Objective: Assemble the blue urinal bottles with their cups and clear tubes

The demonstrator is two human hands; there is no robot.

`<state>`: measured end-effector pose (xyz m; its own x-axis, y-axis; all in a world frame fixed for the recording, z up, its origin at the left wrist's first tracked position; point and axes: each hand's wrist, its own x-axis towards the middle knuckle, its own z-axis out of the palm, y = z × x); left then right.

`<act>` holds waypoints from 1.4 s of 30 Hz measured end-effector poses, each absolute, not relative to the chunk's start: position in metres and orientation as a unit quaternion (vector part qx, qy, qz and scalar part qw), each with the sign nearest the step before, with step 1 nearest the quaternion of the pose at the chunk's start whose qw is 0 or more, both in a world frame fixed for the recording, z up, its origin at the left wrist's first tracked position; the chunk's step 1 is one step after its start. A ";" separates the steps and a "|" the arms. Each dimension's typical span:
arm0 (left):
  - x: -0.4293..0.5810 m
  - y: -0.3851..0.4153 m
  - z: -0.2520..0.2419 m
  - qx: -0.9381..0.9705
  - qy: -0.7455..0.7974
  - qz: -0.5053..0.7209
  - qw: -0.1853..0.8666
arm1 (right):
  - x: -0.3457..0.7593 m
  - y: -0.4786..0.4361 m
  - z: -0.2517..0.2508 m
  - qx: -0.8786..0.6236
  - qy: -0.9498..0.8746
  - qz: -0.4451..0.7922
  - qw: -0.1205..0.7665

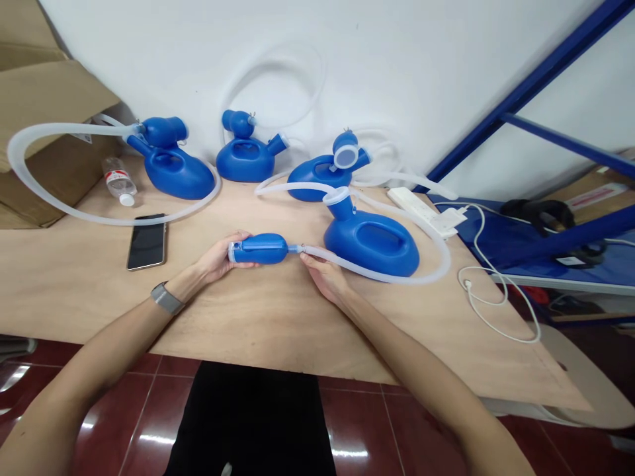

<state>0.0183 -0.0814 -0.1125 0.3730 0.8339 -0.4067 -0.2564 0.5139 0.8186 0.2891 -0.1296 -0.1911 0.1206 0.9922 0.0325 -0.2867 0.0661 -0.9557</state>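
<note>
My left hand (223, 258) is wrapped round the wide end of a blue plastic urinal head (265, 249), which lies level above the table. From its narrow end a clear connector runs into a translucent hose (367, 270). The fingers of my right hand (322, 270) pinch the hose where it meets the connector, at a small metal clip. That hose loops to the right, round a blue urinal bottle (372, 243) with a white-rimmed mouth. Behind stand more blue bottles with heads and hoses: one at the left (178, 173), one in the middle (245, 160), one further right (312, 177).
A phone (147, 243) and a clear water bottle (119, 180) lie on the left of the wooden table (258, 324), beside a cardboard box (64, 158). On the right are a white power strip (421, 210), a looped cable (496, 330) and a blue metal rack (536, 76).
</note>
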 end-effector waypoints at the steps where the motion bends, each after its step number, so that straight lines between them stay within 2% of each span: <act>1: 0.019 -0.082 -0.111 0.333 0.430 0.365 0.756 | 0.289 -0.130 -0.191 -0.431 -0.401 0.528 0.612; 17: 0.027 -0.087 -0.121 0.300 0.413 0.375 0.774 | 0.282 -0.134 -0.193 -0.422 -0.403 0.497 0.643; 42: 0.028 -0.092 -0.119 0.369 0.409 0.410 0.727 | 0.279 -0.138 -0.171 -0.382 -0.299 0.594 0.642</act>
